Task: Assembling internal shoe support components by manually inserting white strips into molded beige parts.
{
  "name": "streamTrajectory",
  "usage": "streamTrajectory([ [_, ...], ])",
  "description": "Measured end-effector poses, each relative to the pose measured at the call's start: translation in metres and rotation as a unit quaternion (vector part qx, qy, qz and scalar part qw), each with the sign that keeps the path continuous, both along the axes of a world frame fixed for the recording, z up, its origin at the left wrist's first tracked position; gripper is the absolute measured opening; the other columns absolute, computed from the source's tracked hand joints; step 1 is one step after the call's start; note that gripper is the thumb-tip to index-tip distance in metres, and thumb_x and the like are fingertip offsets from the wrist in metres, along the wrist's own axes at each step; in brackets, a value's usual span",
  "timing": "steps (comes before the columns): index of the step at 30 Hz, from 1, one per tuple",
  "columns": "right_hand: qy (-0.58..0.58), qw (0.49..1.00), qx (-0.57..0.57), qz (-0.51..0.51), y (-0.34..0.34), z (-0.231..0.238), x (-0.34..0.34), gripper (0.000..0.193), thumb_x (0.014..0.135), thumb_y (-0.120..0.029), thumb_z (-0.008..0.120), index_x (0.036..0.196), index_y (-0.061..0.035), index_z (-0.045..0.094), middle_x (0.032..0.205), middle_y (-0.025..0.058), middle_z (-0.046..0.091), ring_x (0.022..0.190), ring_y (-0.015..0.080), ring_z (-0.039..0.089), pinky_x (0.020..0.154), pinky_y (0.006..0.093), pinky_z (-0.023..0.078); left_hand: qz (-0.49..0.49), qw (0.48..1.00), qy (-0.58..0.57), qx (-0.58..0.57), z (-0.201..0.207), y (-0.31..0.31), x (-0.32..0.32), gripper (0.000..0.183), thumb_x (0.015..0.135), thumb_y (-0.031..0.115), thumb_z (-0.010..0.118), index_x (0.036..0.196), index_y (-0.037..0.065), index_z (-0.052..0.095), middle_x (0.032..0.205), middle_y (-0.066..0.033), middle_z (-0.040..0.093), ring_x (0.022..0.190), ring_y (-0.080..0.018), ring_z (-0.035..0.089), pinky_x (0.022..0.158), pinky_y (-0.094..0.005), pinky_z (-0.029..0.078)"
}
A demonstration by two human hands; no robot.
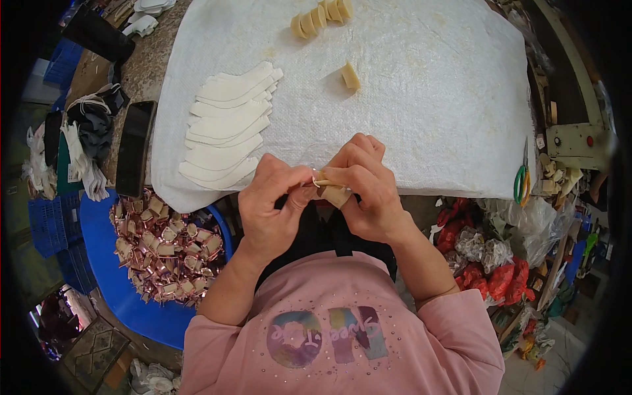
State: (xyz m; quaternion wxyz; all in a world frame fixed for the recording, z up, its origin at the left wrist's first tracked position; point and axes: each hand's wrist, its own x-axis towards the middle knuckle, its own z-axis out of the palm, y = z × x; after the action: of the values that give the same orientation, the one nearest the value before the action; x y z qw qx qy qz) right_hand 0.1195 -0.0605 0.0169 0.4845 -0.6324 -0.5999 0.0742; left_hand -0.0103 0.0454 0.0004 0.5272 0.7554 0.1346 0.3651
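Observation:
In front of my chest, at the table's near edge, both hands are closed on a small beige piece, shaped like a shoe heel. My right hand (370,187) grips the beige piece (336,195) from the right. With thumb and forefinger, my left hand (271,197) pinches its left edge, where a little pink shows; the fingers partly hide what is there. Ahead, a single beige block (350,76) stands on the white woven cover (421,112). Farther off is a row of similar blocks (322,16). To the left lie overlapping white curved cut pieces (227,122).
A blue basin (125,306) at lower left holds many shiny pink-and-beige pieces (168,250). Beside the cover rests a black phone (135,149). Scissors (522,181) with green and orange handles hang at the right edge, above red and clear plastic bags (497,276).

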Motion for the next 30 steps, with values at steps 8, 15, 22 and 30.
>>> streamTrajectory([
  [8, -0.004, 0.998, -0.032, 0.058, -0.002, 0.0, -0.003, 0.025, 0.062, 0.005, 0.061, 0.083, -0.0084, 0.057, 0.076, 0.0038, 0.046, 0.076, 0.0226, 0.042, 0.074, 0.0373, 0.025, 0.009, 0.986, -0.038, 0.16, 0.0, 0.0, 0.005, 0.01, 0.078, 0.006, 0.068, 0.078, 0.002, 0.059, 0.06, -0.0056, 0.047, 0.055, -0.02, 0.043, 0.048, -0.0294, 0.036],
  [15, -0.066, 0.995, 0.074, -0.011, 0.002, -0.009, -0.002, 0.033, 0.064, 0.0, 0.066, 0.094, -0.0092, 0.058, 0.091, 0.0032, 0.057, 0.083, 0.0232, 0.047, 0.076, 0.0395, 0.028, 0.061, 0.973, -0.046, 0.219, 0.01, 0.002, -0.001, 0.021, 0.065, -0.001, 0.073, 0.082, 0.006, 0.064, 0.071, -0.0033, 0.052, 0.067, -0.0224, 0.048, 0.06, -0.0296, 0.04],
  [22, 0.047, 0.996, 0.057, -0.047, 0.0, 0.014, -0.008, 0.029, 0.072, -0.011, 0.07, 0.098, -0.0079, 0.058, 0.095, 0.0063, 0.061, 0.08, 0.0277, 0.05, 0.072, 0.0364, 0.041, 0.101, 0.982, -0.043, 0.156, 0.003, 0.016, -0.017, 0.026, 0.063, -0.009, 0.069, 0.083, 0.007, 0.064, 0.074, -0.003, 0.047, 0.073, -0.0215, 0.046, 0.062, -0.0296, 0.04],
  [30, 0.594, 0.802, 0.051, -0.039, -0.013, 0.005, -0.033, 0.026, 0.094, -0.018, 0.05, 0.111, 0.0018, 0.047, 0.1, 0.0107, 0.06, 0.095, 0.0167, 0.059, 0.083, 0.0304, 0.049, -0.013, 0.987, -0.153, 0.047, 0.015, -0.008, -0.001, 0.024, 0.067, -0.01, 0.065, 0.086, 0.004, 0.06, 0.088, -0.0115, 0.055, 0.081, -0.0261, 0.055, 0.069, -0.033, 0.047],
])
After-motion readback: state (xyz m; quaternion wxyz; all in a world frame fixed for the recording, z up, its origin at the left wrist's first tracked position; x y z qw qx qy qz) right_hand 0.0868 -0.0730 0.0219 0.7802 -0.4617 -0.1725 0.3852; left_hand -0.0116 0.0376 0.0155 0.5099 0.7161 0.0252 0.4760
